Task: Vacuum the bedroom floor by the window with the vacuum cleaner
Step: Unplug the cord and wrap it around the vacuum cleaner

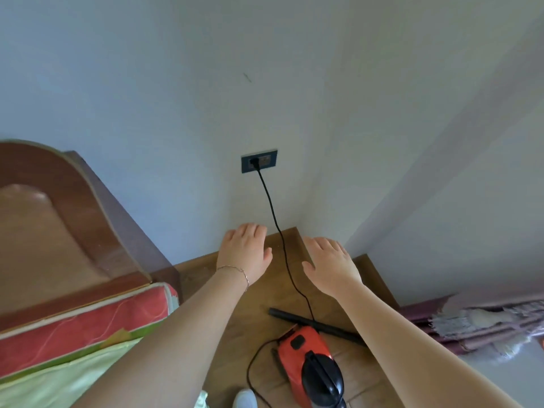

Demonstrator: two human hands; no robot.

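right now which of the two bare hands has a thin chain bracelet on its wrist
The left hand, nearest the brown wooden headboard; the right hand has a bare wrist.

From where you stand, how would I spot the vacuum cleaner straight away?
Find the wooden floor beside the bed. The vacuum cleaner lies there near the picture's bottom edge. Unlike the plain black tube beside it, its body is red.

You see a red vacuum (297,357) with a black handle (322,378), black cord (272,206), dark socket (266,163) on a pale wall (147,83), brown wood-grain floor (235,319), red mattress (88,328), pale green sheet (88,384).
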